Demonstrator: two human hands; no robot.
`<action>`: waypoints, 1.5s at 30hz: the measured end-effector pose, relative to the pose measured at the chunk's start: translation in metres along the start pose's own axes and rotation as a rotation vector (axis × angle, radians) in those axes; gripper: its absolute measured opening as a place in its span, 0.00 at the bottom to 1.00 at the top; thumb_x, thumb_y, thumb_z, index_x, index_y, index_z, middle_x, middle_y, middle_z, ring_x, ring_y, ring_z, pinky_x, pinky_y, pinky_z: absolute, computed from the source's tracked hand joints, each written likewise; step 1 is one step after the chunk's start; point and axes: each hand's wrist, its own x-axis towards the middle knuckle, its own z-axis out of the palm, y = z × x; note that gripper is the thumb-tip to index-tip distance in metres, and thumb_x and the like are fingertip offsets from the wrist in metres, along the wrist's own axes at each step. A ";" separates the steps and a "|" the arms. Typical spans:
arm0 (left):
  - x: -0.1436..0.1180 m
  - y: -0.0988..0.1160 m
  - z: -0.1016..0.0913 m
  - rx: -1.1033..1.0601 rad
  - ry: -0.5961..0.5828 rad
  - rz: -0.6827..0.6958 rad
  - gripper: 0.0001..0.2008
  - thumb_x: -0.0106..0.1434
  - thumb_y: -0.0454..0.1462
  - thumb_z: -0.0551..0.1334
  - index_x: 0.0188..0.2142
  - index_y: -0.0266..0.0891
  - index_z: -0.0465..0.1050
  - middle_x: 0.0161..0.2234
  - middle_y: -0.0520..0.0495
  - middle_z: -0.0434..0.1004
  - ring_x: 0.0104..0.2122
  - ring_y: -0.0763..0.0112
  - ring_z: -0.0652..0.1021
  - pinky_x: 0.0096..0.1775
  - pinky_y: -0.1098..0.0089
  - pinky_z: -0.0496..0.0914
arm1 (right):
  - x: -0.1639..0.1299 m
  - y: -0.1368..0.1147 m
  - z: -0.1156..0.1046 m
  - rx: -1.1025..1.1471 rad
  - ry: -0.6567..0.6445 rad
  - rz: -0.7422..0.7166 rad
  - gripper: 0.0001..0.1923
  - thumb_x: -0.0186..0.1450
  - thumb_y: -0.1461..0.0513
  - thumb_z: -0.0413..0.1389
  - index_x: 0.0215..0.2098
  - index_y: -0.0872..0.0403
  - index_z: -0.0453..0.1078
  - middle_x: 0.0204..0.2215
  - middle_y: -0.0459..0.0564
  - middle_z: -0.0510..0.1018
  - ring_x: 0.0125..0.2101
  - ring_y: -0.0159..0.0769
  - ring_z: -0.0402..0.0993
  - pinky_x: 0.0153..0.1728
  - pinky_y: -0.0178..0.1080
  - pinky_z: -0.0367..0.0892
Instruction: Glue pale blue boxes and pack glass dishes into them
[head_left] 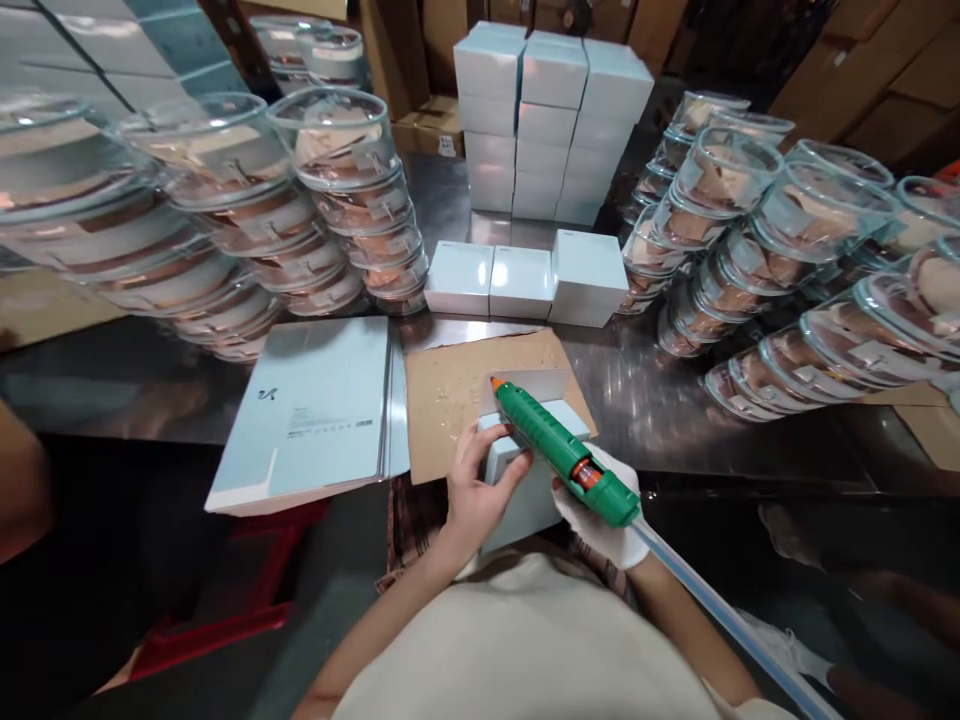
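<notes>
A green glue gun [551,440] with an orange tip is gripped in my gloved right hand [604,515]; a long clear glue stick [720,600] trails from its rear end. Its nozzle points up and left, over the raised flap of a pale blue box [525,510]. My bare left hand [480,490] holds that box by its near left side, thumb and fingers curled around the edge. Beneath the box lies a worn cardboard sheet [442,400] with dried glue specks. The gun covers part of the box, and much of my right hand's grip is hidden.
Flat box blanks [315,410] are stacked at left on the metal table [637,400]. Finished white boxes [521,280] stand ahead, with a taller stack [547,130] behind. Clear round containers [360,190] tower at left and more containers [735,220] at right. Other people's arms show at both sides.
</notes>
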 end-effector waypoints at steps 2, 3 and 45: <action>-0.003 -0.001 -0.001 0.002 -0.005 -0.009 0.14 0.65 0.47 0.71 0.47 0.47 0.81 0.49 0.45 0.82 0.55 0.56 0.77 0.59 0.57 0.70 | 0.002 0.002 0.000 -0.043 0.013 -0.054 0.10 0.63 0.54 0.63 0.31 0.49 0.70 0.27 0.49 0.78 0.27 0.40 0.76 0.30 0.42 0.75; -0.004 -0.002 -0.001 0.002 -0.002 -0.021 0.14 0.64 0.48 0.71 0.47 0.47 0.81 0.49 0.45 0.82 0.56 0.56 0.77 0.60 0.56 0.69 | 0.002 0.005 -0.003 -0.065 0.029 -0.063 0.10 0.63 0.54 0.63 0.31 0.49 0.70 0.26 0.48 0.77 0.25 0.39 0.75 0.29 0.42 0.74; 0.016 -0.012 -0.018 -0.266 -0.103 0.014 0.17 0.63 0.52 0.72 0.35 0.42 0.77 0.48 0.43 0.74 0.54 0.57 0.76 0.55 0.59 0.70 | 0.080 0.031 -0.038 0.092 -0.640 -0.486 0.17 0.76 0.53 0.57 0.58 0.48 0.77 0.57 0.58 0.76 0.58 0.42 0.74 0.63 0.49 0.70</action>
